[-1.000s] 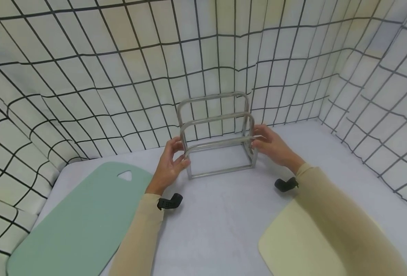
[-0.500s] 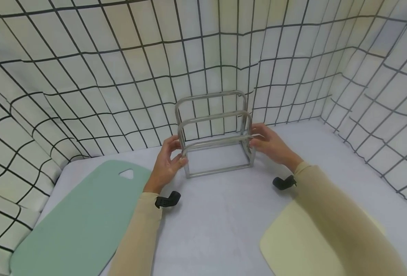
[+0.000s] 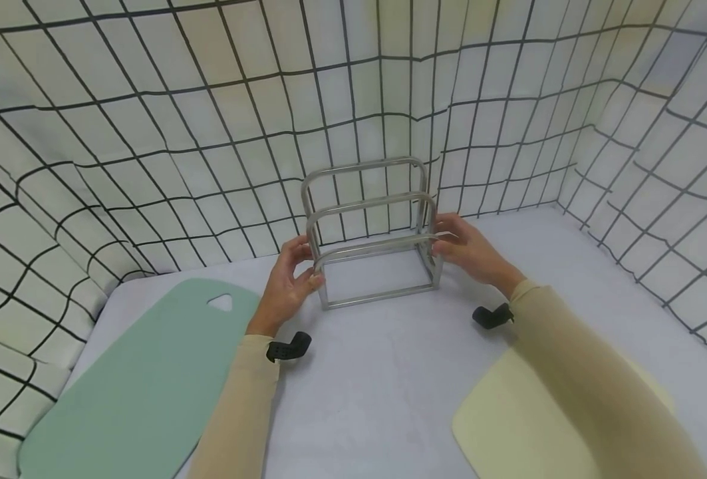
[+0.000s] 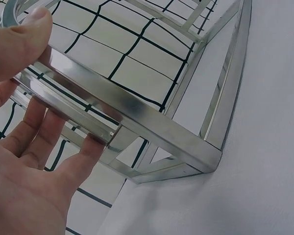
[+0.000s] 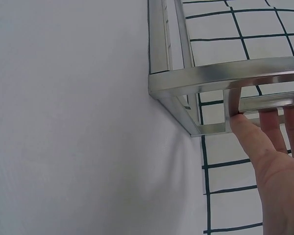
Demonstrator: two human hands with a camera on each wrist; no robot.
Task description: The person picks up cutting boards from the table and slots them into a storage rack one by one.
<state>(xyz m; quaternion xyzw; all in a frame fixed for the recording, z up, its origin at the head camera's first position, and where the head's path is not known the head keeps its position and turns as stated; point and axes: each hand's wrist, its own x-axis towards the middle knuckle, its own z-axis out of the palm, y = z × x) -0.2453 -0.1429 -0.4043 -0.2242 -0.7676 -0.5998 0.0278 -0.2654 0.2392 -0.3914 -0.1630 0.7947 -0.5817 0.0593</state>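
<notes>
A silver metal cutting board rack with three rounded upright hoops stands on the white tabletop, close to the back wall. My left hand holds its left side; in the left wrist view the thumb lies over the front post and the fingertips reach the bar behind. On the other side, my right hand grips the rack's right end. The right wrist view shows several fingertips against the inner bars, while the right thumb is out of that picture.
A green cutting board with a cut-out handle hole lies flat at the left. A cream board lies at the front right, partly under the right sleeve. White grid-patterned cloth walls enclose the back and sides.
The rack has shifted slightly to the left, with both hands staying on its sides. The two boards lie as before.
</notes>
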